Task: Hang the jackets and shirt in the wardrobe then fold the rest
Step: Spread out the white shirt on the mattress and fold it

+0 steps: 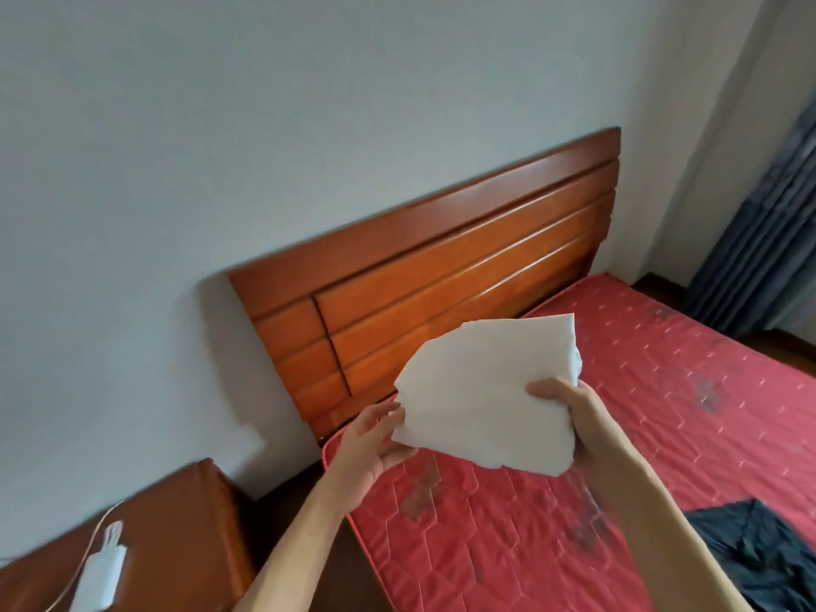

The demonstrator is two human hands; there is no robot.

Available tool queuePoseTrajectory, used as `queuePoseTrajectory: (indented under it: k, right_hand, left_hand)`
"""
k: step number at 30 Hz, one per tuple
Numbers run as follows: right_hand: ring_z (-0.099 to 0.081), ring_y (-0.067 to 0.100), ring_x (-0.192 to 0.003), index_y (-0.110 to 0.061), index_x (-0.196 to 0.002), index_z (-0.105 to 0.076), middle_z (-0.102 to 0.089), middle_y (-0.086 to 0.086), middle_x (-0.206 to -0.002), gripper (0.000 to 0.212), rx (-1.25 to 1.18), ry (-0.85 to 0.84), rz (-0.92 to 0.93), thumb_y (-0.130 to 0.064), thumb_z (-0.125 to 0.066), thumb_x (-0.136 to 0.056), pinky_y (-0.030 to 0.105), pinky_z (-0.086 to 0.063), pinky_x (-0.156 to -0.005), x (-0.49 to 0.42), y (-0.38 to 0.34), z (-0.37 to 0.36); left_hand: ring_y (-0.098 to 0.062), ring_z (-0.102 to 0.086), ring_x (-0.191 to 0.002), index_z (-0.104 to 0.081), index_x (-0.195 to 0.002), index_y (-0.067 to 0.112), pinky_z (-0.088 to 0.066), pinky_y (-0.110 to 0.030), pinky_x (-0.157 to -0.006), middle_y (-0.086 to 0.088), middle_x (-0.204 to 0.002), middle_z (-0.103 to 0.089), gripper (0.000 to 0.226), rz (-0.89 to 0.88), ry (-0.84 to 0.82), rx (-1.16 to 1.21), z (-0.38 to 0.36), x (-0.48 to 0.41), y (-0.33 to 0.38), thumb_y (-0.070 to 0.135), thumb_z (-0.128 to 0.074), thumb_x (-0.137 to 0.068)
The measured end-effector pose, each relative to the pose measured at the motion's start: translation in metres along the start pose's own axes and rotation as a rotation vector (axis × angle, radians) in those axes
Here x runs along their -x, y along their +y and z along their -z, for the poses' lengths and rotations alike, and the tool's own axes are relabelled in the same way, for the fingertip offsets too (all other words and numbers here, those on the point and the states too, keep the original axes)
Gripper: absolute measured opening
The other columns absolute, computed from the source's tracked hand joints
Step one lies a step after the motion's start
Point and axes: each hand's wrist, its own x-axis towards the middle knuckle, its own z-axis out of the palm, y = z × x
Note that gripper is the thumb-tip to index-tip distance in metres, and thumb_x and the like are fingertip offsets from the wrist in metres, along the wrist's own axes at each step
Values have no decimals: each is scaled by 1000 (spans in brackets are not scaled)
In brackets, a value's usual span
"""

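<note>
A folded white garment [481, 390] is held in the air above the head end of the red mattress [662, 390]. My left hand [375, 443] grips its left edge, fingers under the cloth. My right hand [569, 408] grips its right side, thumb on top. A black garment [759, 554] lies crumpled on the mattress at the lower right, partly cut off by the frame. No wardrobe is in view.
A wooden headboard [441, 267] stands against the grey wall behind the bed. A brown bedside table [168, 536] at the lower left carries a white power adapter [99, 576] with a cable. Dark curtains [764, 240] hang at the far right.
</note>
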Motion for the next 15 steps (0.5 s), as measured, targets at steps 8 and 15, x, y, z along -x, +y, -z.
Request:
queuePoseTrajectory:
  k: [8,15]
  right_hand:
    - [-71,39,-92,-6,-121,-62,-71,24,-109,56,125,-339,54,-20,-68,-67,44,-59,-70,29,-41,-114]
    - [-72,37,-89,-5,-120,-62,-73,21,-105,56,192,-509,80,-20,-67,-66,43,-60,-67,55,-37,-228]
  left_hand:
    - [-21,-72,-99,-66,-126,25,-59,-35,-79,-7,-112,-74,37,-31,108,183,56,83,62,44,-64,-95]
    - [-8,-67,-92,-59,-113,27,-57,-21,-74,6,-107,-65,21,-166,272,155,165,171,90,43,-54,-100]
